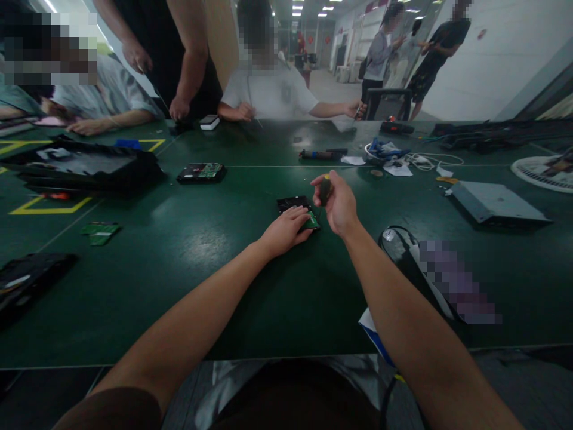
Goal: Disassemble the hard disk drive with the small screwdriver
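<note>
A hard drive [292,204] with a green circuit board [310,222] is seen near the middle of the green table [179,286], pinned there by the left hand [285,232], which is laid palm down with the fingers flat and close together. A screwdriver [324,190] is gripped upright in the closed right hand [341,206] just above the board; its tip is hidden, so contact cannot be told. A screw on the board appears to be under work, which calls for the drive to be held steady and the shaft kept square. A second drive [201,172] and loose boards [101,232] are left well apart.
</note>
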The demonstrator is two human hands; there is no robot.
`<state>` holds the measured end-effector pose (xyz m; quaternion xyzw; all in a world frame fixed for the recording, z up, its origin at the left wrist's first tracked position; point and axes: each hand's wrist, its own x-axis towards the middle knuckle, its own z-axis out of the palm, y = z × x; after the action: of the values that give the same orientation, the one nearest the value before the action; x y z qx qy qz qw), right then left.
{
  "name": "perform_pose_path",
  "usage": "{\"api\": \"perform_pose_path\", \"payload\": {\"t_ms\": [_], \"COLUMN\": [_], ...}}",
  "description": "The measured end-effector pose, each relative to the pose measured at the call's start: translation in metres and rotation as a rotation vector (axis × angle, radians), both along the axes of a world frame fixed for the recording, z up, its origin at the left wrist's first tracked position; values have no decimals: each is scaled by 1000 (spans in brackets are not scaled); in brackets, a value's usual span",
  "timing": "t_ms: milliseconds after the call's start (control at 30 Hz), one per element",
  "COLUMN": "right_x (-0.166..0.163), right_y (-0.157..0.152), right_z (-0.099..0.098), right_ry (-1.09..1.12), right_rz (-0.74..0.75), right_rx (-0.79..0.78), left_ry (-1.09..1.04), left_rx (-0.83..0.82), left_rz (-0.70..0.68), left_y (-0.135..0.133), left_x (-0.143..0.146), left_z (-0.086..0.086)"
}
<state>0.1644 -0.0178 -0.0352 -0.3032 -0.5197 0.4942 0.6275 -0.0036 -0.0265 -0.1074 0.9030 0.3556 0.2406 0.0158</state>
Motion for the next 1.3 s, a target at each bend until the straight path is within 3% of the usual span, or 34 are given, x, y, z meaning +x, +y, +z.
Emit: {"api": "perform_pose_path", "payload": {"t_ms": [1067,1300], "right_x": [-1,-1], "right_y": [-2,-1], "right_z": [2,-1], "right_ry": [0,43], "right_rz": [-25,33], "right_rx": [0,1], "left_ry": [-5,-3], "left_rx": [0,16], "left_rz": [1,-11], "left_y": [-1,0], "left_x": [0,0], "left_z": [2,1]}}
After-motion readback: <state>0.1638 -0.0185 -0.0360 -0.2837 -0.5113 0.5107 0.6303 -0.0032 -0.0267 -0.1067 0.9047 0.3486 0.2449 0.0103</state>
